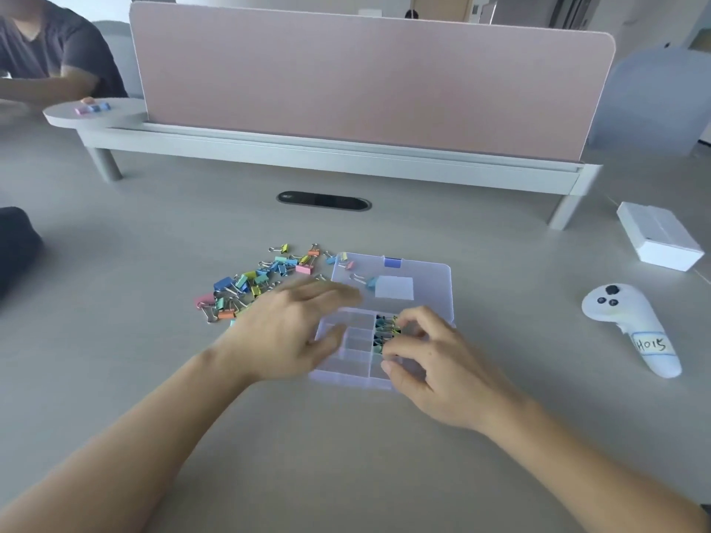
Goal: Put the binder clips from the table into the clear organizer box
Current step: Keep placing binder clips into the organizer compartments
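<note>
A heap of small pastel binder clips (pixel 254 280) lies on the grey table, left of the clear organizer box (pixel 354 353). The box's lid (pixel 419 278) lies open behind it, with a few clips on it. Several clips (pixel 384 330) fill one compartment at the box's right. My left hand (pixel 292 332) hovers blurred over the box's left edge, fingers spread, nothing visible in it. My right hand (pixel 431 359) rests at the box's right side, fingertips pinched at the clips in that compartment.
A white controller (pixel 631 332) lies to the right and a white box (pixel 658 236) behind it. A pink divider (pixel 365 82) on a grey riser crosses the back. A cable slot (pixel 323 201) sits mid-table. A person sits at far left, a dark object (pixel 15 244) near the left edge.
</note>
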